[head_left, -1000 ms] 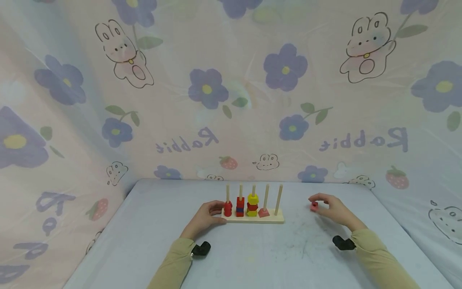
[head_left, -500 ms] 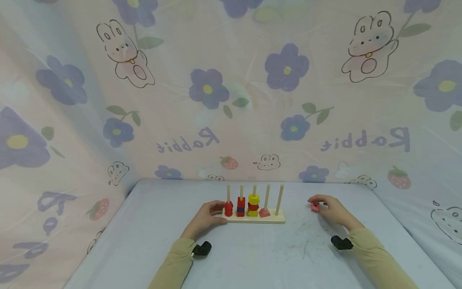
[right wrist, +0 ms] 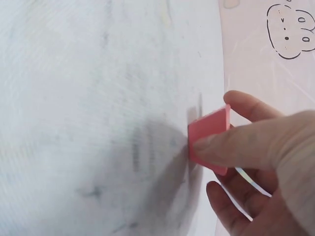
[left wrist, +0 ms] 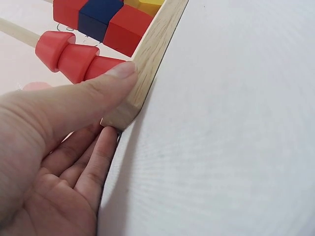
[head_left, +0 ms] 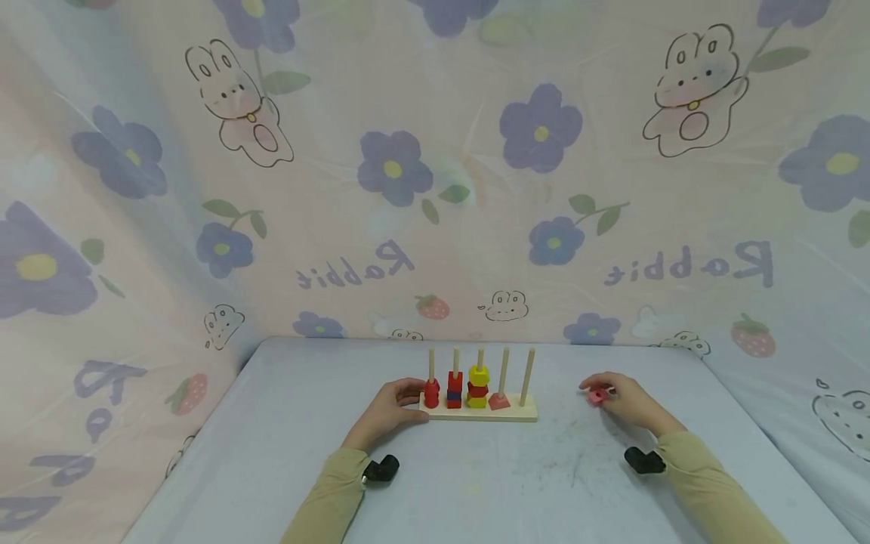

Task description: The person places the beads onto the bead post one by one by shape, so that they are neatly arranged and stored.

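My left hand (head_left: 389, 408) holds the left end of a wooden peg stand (head_left: 476, 415), its thumb on the front edge in the left wrist view. On the first peg sit red tapered pieces (left wrist: 51, 49). The second peg carries a red-and-blue stack (head_left: 454, 391), the third a yellow-and-red stack (head_left: 478, 389). A single pinkish-red trapezoid block (head_left: 499, 403) lies at the foot of the fourth peg. The fifth peg (head_left: 527, 378) is bare. Right of the stand, my right hand (head_left: 630, 400) pinches a pinkish-red block (right wrist: 211, 123) between thumb and fingers, close to the tabletop.
The white tabletop (head_left: 469, 483) has faint dark smudges between the stand and the right hand. A curtain (head_left: 462, 227) printed with flowers and rabbits hangs behind the table and along its sides. Black wrist devices (head_left: 382, 468) are worn at both sleeves.
The block in my right hand has tilted and shifted slightly down and towards the right as the fingers turn it. My left hand stays on the stand.
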The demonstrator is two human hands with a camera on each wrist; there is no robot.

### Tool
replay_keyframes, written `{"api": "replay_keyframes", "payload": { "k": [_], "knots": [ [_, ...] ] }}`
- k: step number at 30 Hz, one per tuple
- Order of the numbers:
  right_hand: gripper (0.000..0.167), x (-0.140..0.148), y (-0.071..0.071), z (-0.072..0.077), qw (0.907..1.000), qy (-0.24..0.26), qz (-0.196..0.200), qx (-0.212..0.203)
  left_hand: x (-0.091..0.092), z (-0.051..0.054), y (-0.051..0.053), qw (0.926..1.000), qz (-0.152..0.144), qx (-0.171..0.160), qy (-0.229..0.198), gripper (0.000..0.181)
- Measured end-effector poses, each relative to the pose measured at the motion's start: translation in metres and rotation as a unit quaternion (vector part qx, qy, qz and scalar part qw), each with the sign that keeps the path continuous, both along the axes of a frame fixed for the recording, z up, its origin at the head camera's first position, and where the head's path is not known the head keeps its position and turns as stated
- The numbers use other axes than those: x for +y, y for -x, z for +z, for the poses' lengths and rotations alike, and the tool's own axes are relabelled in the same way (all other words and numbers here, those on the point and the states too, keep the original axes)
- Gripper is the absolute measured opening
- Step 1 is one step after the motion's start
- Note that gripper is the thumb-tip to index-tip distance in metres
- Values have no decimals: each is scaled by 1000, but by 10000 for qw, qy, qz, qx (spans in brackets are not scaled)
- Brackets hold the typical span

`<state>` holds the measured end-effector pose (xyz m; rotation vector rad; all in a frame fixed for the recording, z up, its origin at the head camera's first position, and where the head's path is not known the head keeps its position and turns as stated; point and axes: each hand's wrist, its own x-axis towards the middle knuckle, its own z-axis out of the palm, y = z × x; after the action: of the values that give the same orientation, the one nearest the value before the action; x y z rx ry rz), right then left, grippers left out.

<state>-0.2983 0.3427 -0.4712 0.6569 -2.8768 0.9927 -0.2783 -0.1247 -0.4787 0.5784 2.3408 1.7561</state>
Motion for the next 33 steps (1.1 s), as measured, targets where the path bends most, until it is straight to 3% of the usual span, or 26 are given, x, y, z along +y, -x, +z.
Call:
{"api": "replay_keyframes", "payload": {
  "k": [8, 13, 17, 21, 31, 33],
  "knots": [
    [29, 2, -2, -1, 9998, -3, -28, -219, 1, 2, -2, 10000, -16, 53, -25, 54],
    [21, -2, -5, 6, 10000, 67, 50, -23, 1, -2, 1, 10000, -1, 9, -14, 54],
    [23, -11, -8, 19, 9989, 349, 132, 269, 0, -14, 9, 10000, 27, -4, -24, 55],
    [29, -21, -11, 35, 9962, 852, 76, 183, -1, -25, 17, 10000, 22, -23, -40, 57],
    [32, -47, -18, 76, 9790, 2030, 154, 124, -3, -26, 17, 10000, -13, 6, -49, 59],
    [34, -52, -19, 83, 9742, 2251, 178, 60, -2, -20, 13, 10000, -6, -28, -23, 58]
  ]
}}
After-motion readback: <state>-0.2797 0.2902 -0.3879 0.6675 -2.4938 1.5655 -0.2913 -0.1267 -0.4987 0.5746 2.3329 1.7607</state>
